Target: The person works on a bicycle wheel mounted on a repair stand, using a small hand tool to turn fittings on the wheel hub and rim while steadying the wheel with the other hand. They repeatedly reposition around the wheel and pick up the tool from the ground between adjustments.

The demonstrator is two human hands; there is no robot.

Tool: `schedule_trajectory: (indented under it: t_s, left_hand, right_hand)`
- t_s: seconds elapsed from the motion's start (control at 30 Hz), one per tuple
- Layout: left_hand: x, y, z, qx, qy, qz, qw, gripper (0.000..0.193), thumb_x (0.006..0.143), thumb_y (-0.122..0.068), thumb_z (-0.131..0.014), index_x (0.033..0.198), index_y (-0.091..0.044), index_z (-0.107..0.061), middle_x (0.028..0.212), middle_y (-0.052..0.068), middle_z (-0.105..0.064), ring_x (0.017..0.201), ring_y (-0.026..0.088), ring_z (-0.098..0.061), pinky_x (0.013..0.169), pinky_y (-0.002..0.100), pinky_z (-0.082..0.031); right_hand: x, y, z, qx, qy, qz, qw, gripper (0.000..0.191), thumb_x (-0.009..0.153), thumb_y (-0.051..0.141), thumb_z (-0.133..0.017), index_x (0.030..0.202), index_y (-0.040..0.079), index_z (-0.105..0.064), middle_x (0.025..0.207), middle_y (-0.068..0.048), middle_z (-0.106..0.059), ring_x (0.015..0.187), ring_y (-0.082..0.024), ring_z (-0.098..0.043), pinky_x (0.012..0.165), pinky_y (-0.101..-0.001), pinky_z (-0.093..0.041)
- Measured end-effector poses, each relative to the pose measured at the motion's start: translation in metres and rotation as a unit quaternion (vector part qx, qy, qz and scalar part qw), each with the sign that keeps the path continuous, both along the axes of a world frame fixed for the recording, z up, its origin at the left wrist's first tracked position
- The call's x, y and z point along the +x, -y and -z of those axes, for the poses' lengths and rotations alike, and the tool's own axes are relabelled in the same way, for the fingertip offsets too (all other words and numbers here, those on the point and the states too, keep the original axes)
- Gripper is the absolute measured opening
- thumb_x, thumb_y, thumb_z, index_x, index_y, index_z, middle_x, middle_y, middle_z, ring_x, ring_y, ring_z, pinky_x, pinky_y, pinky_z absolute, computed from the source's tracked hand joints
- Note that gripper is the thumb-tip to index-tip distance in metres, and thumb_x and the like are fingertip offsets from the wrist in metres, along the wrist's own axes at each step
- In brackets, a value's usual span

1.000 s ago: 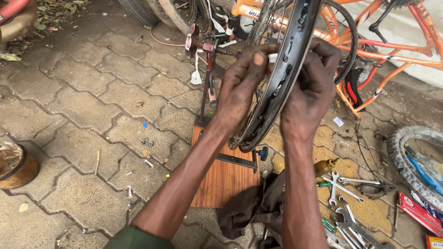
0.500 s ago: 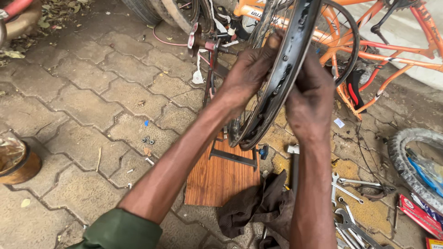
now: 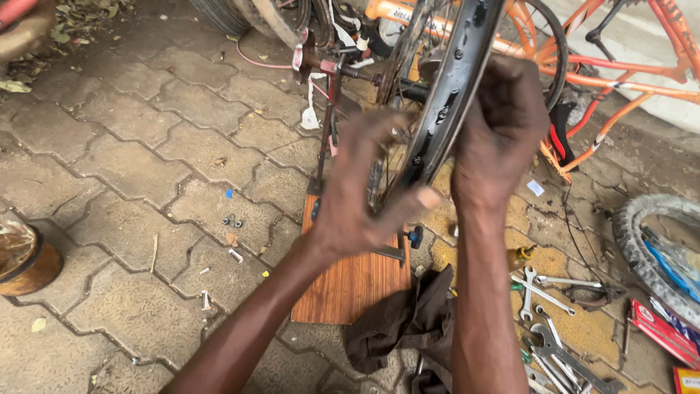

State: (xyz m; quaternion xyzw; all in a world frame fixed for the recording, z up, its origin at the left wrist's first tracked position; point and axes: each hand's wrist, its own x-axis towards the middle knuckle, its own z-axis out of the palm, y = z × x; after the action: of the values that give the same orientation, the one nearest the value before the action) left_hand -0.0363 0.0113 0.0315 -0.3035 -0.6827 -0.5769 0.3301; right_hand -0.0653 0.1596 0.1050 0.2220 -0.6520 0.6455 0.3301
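Observation:
A black bicycle wheel rim (image 3: pixel 456 80) with thin spokes stands upright in a truing stand (image 3: pixel 329 109) mounted on a wooden board (image 3: pixel 350 284). My left hand (image 3: pixel 361 190) grips the lower part of the rim, thumb pressed on its outer face. My right hand (image 3: pixel 499 128) wraps over the rim from the right side, higher up. The fingertips of both hands are hidden behind the rim.
A dark rag (image 3: pixel 405 325) lies by the board. Several spanners (image 3: pixel 543 292) lie on the paving at the right, near a grey tyre (image 3: pixel 645 241). An orange bicycle (image 3: pixel 620 80) stands behind. A round tin (image 3: pixel 25 259) sits at the left edge. Small nuts (image 3: pixel 232 220) lie loose.
My left hand has slid down the rim toward its lower part. My right hand stays high on the rim. The view has come closer to the wheel.

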Motion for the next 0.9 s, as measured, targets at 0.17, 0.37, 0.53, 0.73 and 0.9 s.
schedule_trajectory:
  t_s: [0.17,0.37,0.53,0.73,0.9]
  left_hand:
    - [-0.002,-0.020,0.008,-0.065,-0.060,-0.061,0.994,0.076,0.108,-0.046,-0.062,0.159,-0.002,-0.029,0.149,0.020,-0.040,0.139,0.030,-0.046,0.116,0.046,-0.047]
    - [-0.007,-0.030,0.002,-0.007,-0.047,-0.052,0.997,0.071,0.106,-0.044,-0.067,0.155,-0.002,-0.037,0.139,0.018,-0.045,0.130,0.027,-0.053,0.105,0.040,-0.053]
    - [-0.011,-0.025,-0.021,0.022,0.014,0.009,1.000,0.081,0.094,-0.044,-0.079,0.152,0.000,-0.043,0.137,0.017,-0.057,0.123,0.026,-0.064,0.103,0.040,-0.058]
    - [-0.002,-0.020,-0.029,0.038,-0.034,0.049,0.997,0.085,0.094,-0.024,-0.084,0.156,0.002,-0.030,0.152,0.020,-0.044,0.137,0.029,-0.058,0.118,0.040,-0.052]
    - [-0.003,-0.026,-0.027,0.075,0.002,0.066,0.995,0.080,0.099,-0.018,-0.084,0.158,-0.002,-0.033,0.160,0.015,-0.045,0.137,0.022,-0.057,0.117,0.035,-0.052]
  right_hand:
    - [0.008,-0.003,0.005,-0.064,0.052,-0.063,0.995,0.006,0.111,-0.004,-0.065,0.112,0.000,-0.068,0.100,-0.006,-0.073,0.081,-0.010,-0.066,0.077,-0.0240,-0.054]
    - [0.002,-0.008,0.022,0.010,-0.027,-0.005,1.000,0.007,0.117,0.006,-0.064,0.115,0.000,-0.060,0.108,-0.003,-0.067,0.095,-0.008,-0.064,0.086,-0.0231,-0.054]
    - [0.010,-0.005,0.034,-0.118,-0.040,-0.017,0.992,0.015,0.113,0.007,-0.066,0.126,0.002,-0.060,0.112,-0.005,-0.068,0.100,-0.011,-0.064,0.091,-0.0249,-0.055]
    - [0.028,-0.018,0.031,-0.035,0.052,0.086,0.994,0.023,0.109,0.009,-0.063,0.128,-0.004,-0.065,0.110,-0.009,-0.073,0.088,-0.012,-0.069,0.079,-0.0271,-0.061]
    - [0.031,-0.020,0.028,-0.006,0.040,0.080,0.996,0.021,0.110,0.007,-0.062,0.128,-0.004,-0.064,0.114,-0.009,-0.072,0.096,-0.013,-0.071,0.087,-0.0286,-0.064]
